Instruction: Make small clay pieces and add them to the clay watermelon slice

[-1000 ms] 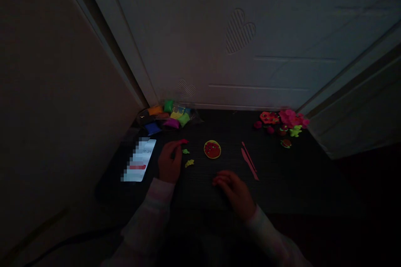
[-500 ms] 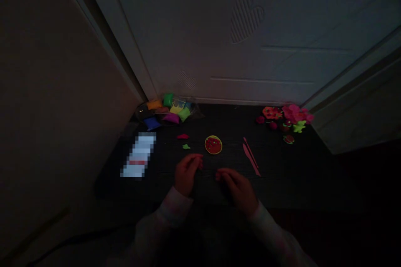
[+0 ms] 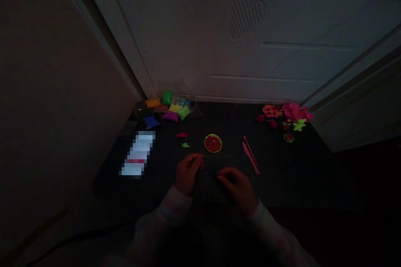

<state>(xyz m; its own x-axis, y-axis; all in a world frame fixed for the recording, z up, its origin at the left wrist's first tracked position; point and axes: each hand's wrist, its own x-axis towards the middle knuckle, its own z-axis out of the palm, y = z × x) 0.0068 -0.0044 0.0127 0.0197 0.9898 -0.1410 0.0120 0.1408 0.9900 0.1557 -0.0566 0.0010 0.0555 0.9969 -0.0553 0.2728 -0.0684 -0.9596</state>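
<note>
Red disc (image 3: 213, 144), just one, near mid-frame. Leftmost, one lit screen (image 3: 138, 154); left of centre, one pink scrap (image 3: 182, 135), one green scrap (image 3: 186, 145); lower centre, left hand (image 3: 188, 173) and right hand (image 3: 238, 187), fingers bent, grip impossible to tell; centre-right, one pink knife (image 3: 250, 158), one pink stick (image 3: 251, 151).

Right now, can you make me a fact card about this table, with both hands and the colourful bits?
Light: dim
Left hand: fingers curled, near the disc; can't tell if it holds anything
Right hand: fingers curled, apart from the left; hold unclear too
Disc colours: red, with a yellow rim
Left of disc: pink scrap, green scrap
Right of disc: knife and stick, both pink
Back left: coloured packets
Back right: yellow-green figure
</note>
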